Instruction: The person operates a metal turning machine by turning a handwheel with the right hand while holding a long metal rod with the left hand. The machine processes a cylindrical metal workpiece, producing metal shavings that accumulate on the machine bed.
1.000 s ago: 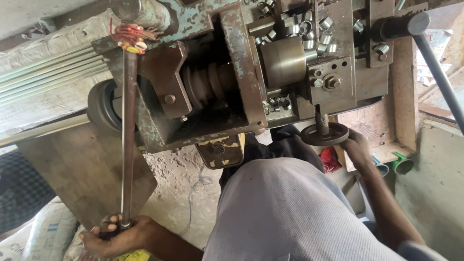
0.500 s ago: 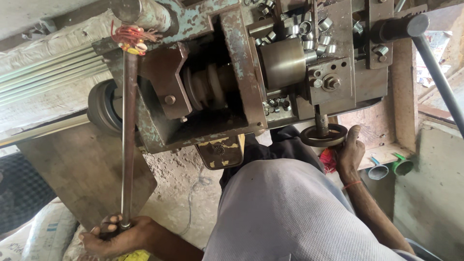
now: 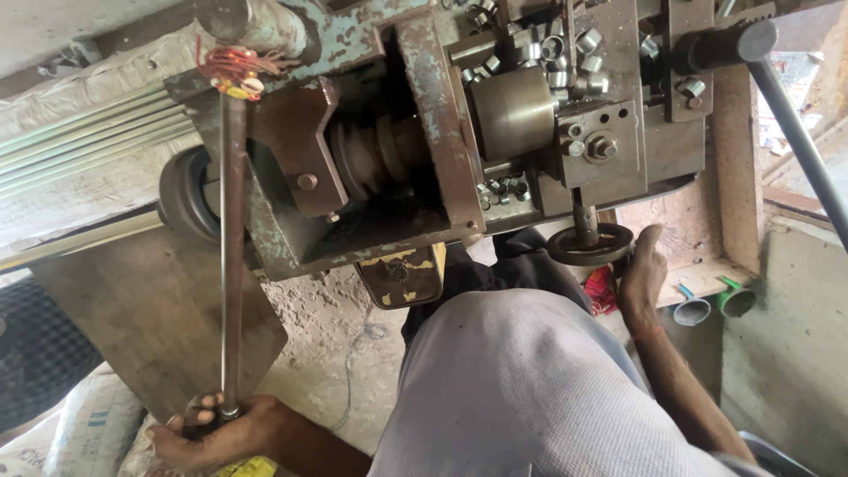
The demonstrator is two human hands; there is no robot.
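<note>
At the lower left of the frame the person's left hand [image 3: 216, 433] is wrapped in a fist around the bottom end of a long metal lever rod [image 3: 232, 265], fingers curled tight on it. The rod runs almost straight up from the fist to the upper left of the frame, where its top meets the rusty, blue-green machine body [image 3: 353, 35] under a wrap of red and yellow thread [image 3: 234, 71]. At the right of centre the right hand [image 3: 643, 278] reaches up with its fingers lying against the right rim of a small dark handwheel [image 3: 590, 245] that hangs on a short shaft beneath the machine; the fingers are loosely bent on the rim rather than clenched round it, and a red band sits on the wrist. Above the handwheel a smooth round metal drum [image 3: 512, 110] sits in the machine, with small shiny metal sleeves [image 3: 579, 53] heaped in the recess just above and to its right, and a few more below it. A dark pulley [image 3: 185, 194] shows at the machine's left side, just beside the rod. A thick grey bar [image 3: 799, 132] slants down the upper right edge of the frame. The person's light grey clothing [image 3: 521, 397] fills the lower middle, and two short pipe ends, one grey and one green [image 3: 736, 300], lie at the right, near the right forearm.
</note>
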